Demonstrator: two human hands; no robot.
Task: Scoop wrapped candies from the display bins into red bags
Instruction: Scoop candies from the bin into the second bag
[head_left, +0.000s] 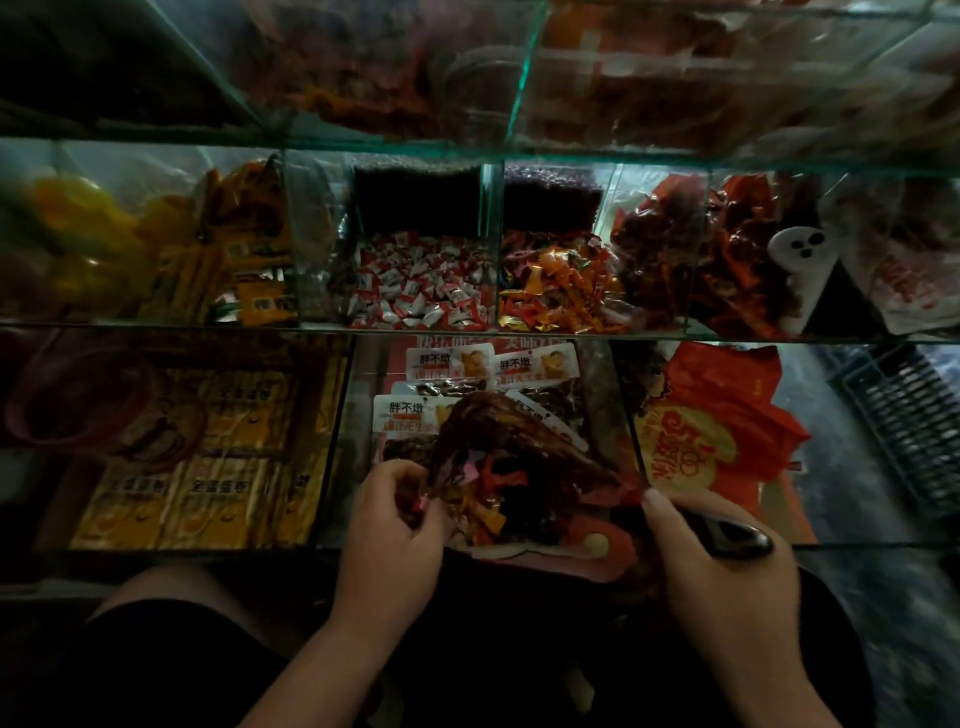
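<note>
Glass bins (519, 332) fill the far side, with wrapped candies (421, 291) heaped in the middle row. Nearer, a red bag (519, 467) holding mixed sweets is stretched between both hands. The left hand (395, 530) pinches its left edge. The right hand (727, 577) pinches its right edge and grips a dark handle (737, 538).

Top-tier bins (571, 78), far beyond the fingers (400, 480), are too blurred to identify their contents. A dark object (737, 538) lies partly covered by the right hand (727, 587); its kind cannot be told.
</note>
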